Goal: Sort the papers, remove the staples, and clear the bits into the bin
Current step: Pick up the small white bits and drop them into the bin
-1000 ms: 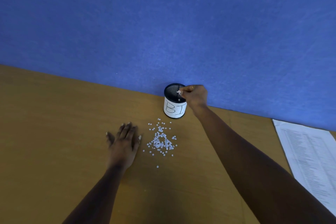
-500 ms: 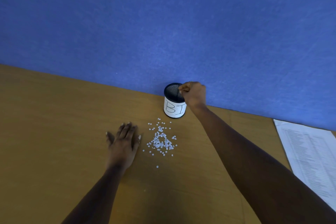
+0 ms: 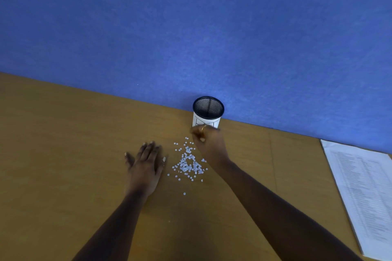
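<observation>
A small black mesh bin with a white paper label stands against the blue wall. Just in front of it lies a scatter of tiny white paper bits on the wooden desk. My right hand hovers low between the bin and the bits, blurred, with its fingers curled together and nothing visible in them. My left hand lies flat on the desk, fingers straight, just left of the bits and apart from them.
A stack of printed papers lies at the desk's right edge. The blue wall runs along the back of the desk, right behind the bin.
My right hand, which was over the bin's mouth dropping bits, has come down and toward me to the far edge of the pile. The left hand has not moved.
</observation>
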